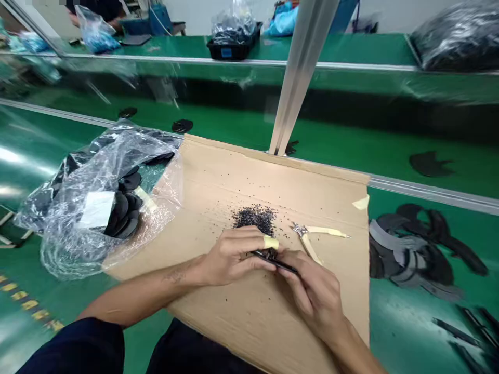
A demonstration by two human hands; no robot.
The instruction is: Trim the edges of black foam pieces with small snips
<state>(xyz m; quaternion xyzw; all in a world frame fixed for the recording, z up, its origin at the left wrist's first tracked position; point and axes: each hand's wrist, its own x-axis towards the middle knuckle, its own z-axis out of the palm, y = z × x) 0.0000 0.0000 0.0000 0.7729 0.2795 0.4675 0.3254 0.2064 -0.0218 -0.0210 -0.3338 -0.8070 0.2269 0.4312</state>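
Note:
Over the cardboard sheet [234, 322], my left hand [237, 254] and my right hand [312, 280] meet, both closed on one thin black part [286, 266]. Its exact kind is hidden by my fingers. Yellow tape wraps a finger of my left hand. Just beyond my hands lies a pile of small black bits [257, 217], with more scattered around it. A pair of cutting pliers [307, 236] with pale yellow handles rests on the cardboard beyond my right hand, jaws toward the pile.
At left, a clear plastic bag [81, 192] holds several black rounded pieces [127, 208]. To the right lie black and grey curved pieces [417, 249] and dark pen-like sticks [456, 331]. A metal post [304, 67] rises behind the cardboard. A black tray [232, 51] stands on the upper shelf; a person [105, 10] is beyond.

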